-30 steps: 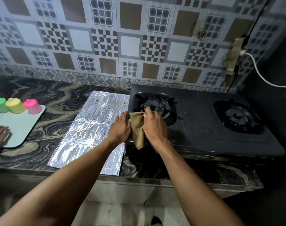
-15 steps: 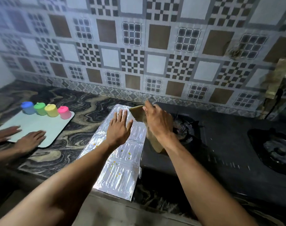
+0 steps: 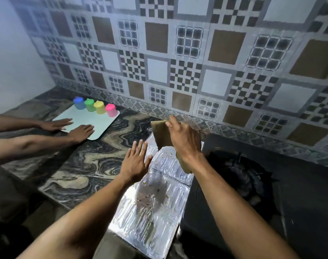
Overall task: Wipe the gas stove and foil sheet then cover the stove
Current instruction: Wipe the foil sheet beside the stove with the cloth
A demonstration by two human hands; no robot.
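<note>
A silver embossed foil sheet (image 3: 155,208) lies flat on the marbled counter, dotted with yellow and brown crumbs. The black gas stove (image 3: 271,202) stands right beside it, its left burner (image 3: 239,174) visible. My right hand (image 3: 183,141) holds a tan cloth (image 3: 162,133) over the foil's far end, the cloth hanging down beneath my wrist. My left hand (image 3: 136,161) is spread flat, fingers apart, on the foil's left edge.
Another person's two hands (image 3: 71,128) rest on a pale tray (image 3: 96,122) at the left. Several coloured cups (image 3: 95,106) stand on the tray's far side. The patterned tiled wall (image 3: 178,62) runs close behind the counter (image 3: 88,165).
My right hand has carried the cloth off the stove's left burner to above the far end of the foil. My left hand slid along the foil's left edge. The view swung left.
</note>
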